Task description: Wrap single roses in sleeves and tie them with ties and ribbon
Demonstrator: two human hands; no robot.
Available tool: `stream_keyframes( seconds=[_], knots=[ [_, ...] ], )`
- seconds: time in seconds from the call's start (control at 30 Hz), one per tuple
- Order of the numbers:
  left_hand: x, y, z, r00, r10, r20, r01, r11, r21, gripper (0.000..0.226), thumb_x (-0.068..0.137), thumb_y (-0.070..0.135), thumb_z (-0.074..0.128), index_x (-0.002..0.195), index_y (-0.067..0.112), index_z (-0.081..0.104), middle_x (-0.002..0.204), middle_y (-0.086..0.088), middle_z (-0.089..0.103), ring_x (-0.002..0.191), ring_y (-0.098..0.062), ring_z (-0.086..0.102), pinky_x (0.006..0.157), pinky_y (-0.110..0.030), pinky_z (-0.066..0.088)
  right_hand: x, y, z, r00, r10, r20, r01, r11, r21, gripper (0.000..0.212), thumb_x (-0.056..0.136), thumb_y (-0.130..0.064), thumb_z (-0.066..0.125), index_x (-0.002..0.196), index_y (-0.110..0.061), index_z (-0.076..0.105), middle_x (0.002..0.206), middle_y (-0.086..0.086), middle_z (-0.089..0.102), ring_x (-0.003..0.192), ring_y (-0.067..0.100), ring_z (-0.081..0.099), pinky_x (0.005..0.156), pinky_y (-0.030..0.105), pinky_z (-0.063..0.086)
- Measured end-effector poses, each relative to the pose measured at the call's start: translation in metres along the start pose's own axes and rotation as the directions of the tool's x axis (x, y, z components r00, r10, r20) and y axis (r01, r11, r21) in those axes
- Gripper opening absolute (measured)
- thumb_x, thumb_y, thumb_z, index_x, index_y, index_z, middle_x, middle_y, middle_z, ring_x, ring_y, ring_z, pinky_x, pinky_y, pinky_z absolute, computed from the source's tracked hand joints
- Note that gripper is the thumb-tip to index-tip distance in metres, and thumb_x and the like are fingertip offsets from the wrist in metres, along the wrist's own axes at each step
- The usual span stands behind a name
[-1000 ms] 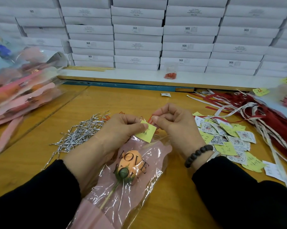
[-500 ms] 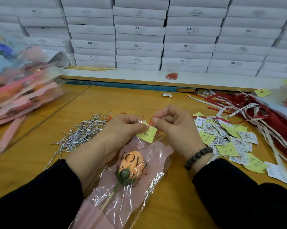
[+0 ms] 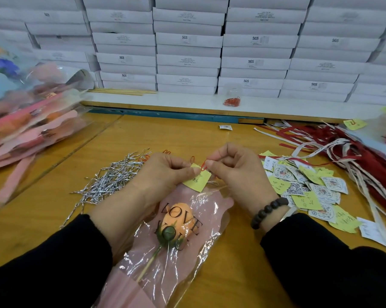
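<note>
An orange rose [image 3: 176, 221] lies in a pink and clear sleeve [image 3: 187, 258] printed "LOVE YOU", stem toward me. At the sleeve's open top edge my left hand [image 3: 167, 172] pinches a yellow note [image 3: 197, 180] against the plastic. My right hand [image 3: 236, 170] pinches a small red paper clip [image 3: 203, 167] at the note's upper corner. Silver twist ties [image 3: 107, 181] lie in a heap left of my hands. Red and white ribbons [image 3: 343, 150] spread across the table at the right.
Wrapped roses [image 3: 27, 127] are piled at the left. Yellow notes and printed QR cards [image 3: 309, 187] are scattered by my right wrist. A clear jar with red clips [image 3: 232, 96] stands on the white ledge below stacked white boxes [image 3: 187, 45]. Loose red clips [image 3: 166, 151] lie behind my hands.
My hands stay in the same place at the sleeve's top. The red clip now sits at the corner of the yellow note between my fingertips.
</note>
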State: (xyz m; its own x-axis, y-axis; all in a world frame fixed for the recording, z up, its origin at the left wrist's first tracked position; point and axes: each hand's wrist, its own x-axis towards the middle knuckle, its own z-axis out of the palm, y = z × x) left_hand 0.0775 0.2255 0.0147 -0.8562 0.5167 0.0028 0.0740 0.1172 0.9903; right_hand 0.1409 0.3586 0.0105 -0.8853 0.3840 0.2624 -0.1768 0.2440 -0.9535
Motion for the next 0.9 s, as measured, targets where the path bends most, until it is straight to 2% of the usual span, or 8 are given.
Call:
stream_keyframes(
  seconds=[0.27, 0.43, 0.57, 0.67, 0.73, 0.77, 0.83, 0.9],
  knots=[
    [0.0, 0.0, -0.003, 0.994, -0.081, 0.067, 0.091, 0.983, -0.159, 0.01, 0.076, 0.004, 0.068, 0.066, 0.003, 0.07, 0.06, -0.01, 0.067, 0.048, -0.014, 0.06, 0.047, -0.021, 0.05, -0.003, 0.001, 0.007, 0.997, -0.08, 0.019, 0.082, 0.988, -0.134, 0.021, 0.081, -0.001, 0.066, 0.069, -0.017, 0.058, 0.064, -0.005, 0.058, 0.053, -0.004, 0.053, 0.051, 0.009, 0.043],
    [0.0, -0.002, -0.003, 0.996, -0.077, 0.05, 0.084, 0.985, -0.151, 0.021, 0.081, 0.004, 0.065, 0.092, -0.014, 0.064, 0.076, -0.019, 0.065, 0.059, -0.021, 0.058, 0.057, -0.026, 0.049, -0.003, 0.001, 0.002, 0.995, -0.01, 0.101, 0.019, 0.996, -0.087, 0.013, 0.082, 0.0, 0.065, 0.078, -0.012, 0.062, 0.071, 0.002, 0.063, 0.054, -0.003, 0.058, 0.05, 0.009, 0.043],
    [-0.004, 0.005, -0.005, 0.979, -0.14, 0.147, 0.159, 0.98, -0.123, 0.026, 0.077, 0.016, 0.066, 0.09, -0.006, 0.068, 0.076, -0.016, 0.066, 0.058, -0.017, 0.061, 0.053, -0.023, 0.05, -0.001, 0.001, -0.006, 0.994, 0.085, 0.067, -0.084, 0.996, -0.018, 0.014, 0.083, 0.0, 0.064, 0.079, -0.013, 0.065, 0.07, 0.002, 0.063, 0.051, -0.001, 0.058, 0.043, 0.011, 0.04],
    [-0.008, 0.011, -0.014, 0.919, -0.259, 0.298, 0.259, 0.965, 0.041, 0.04, 0.066, 0.039, 0.069, 0.089, 0.006, 0.072, 0.089, -0.023, 0.057, 0.074, -0.032, 0.045, 0.059, -0.031, 0.033, 0.004, 0.0, -0.018, 0.995, 0.094, -0.025, -0.094, 0.995, -0.015, 0.017, 0.084, -0.002, 0.064, 0.078, -0.017, 0.068, 0.072, 0.002, 0.065, 0.051, -0.003, 0.056, 0.047, 0.009, 0.043],
    [-0.01, 0.012, -0.021, 0.857, -0.298, 0.42, 0.286, 0.954, 0.093, 0.046, 0.071, 0.043, 0.074, 0.094, 0.004, 0.066, 0.094, -0.021, 0.054, 0.076, -0.028, 0.046, 0.062, -0.028, 0.034, 0.007, -0.001, -0.029, 0.992, 0.085, -0.094, -0.089, 0.995, -0.044, 0.017, 0.084, -0.004, 0.063, 0.077, -0.019, 0.069, 0.077, 0.003, 0.067, 0.053, -0.003, 0.057, 0.053, 0.01, 0.047],
    [-0.011, 0.012, -0.023, 0.814, -0.307, 0.493, 0.3, 0.949, 0.096, 0.05, 0.071, 0.042, 0.078, 0.098, 0.002, 0.064, 0.095, -0.024, 0.056, 0.075, -0.026, 0.051, 0.063, -0.027, 0.037, 0.008, -0.001, -0.034, 0.989, 0.077, -0.124, -0.085, 0.994, -0.063, 0.018, 0.084, -0.004, 0.063, 0.077, -0.019, 0.069, 0.077, 0.002, 0.068, 0.054, -0.003, 0.057, 0.054, 0.01, 0.048],
    [-0.012, 0.009, -0.024, 0.717, -0.31, 0.624, 0.329, 0.94, 0.09, 0.065, 0.064, 0.031, 0.083, 0.114, -0.001, 0.059, 0.119, -0.029, 0.057, 0.099, -0.038, 0.051, 0.083, -0.038, 0.038, 0.009, -0.002, -0.044, 0.984, 0.051, -0.17, -0.069, 0.993, -0.098, 0.019, 0.084, -0.005, 0.063, 0.076, -0.021, 0.069, 0.076, -0.002, 0.068, 0.055, -0.006, 0.057, 0.052, 0.007, 0.047],
    [-0.012, 0.007, -0.019, 0.689, -0.277, 0.669, 0.32, 0.946, 0.062, 0.051, 0.07, 0.012, 0.077, 0.116, 0.001, 0.06, 0.128, -0.026, 0.055, 0.116, -0.042, 0.047, 0.103, -0.052, 0.031, 0.011, -0.001, -0.052, 0.979, 0.024, -0.203, -0.05, 0.991, -0.12, 0.021, 0.084, -0.005, 0.063, 0.076, -0.023, 0.067, 0.077, -0.006, 0.067, 0.061, -0.007, 0.059, 0.054, 0.007, 0.046]
  ],
)
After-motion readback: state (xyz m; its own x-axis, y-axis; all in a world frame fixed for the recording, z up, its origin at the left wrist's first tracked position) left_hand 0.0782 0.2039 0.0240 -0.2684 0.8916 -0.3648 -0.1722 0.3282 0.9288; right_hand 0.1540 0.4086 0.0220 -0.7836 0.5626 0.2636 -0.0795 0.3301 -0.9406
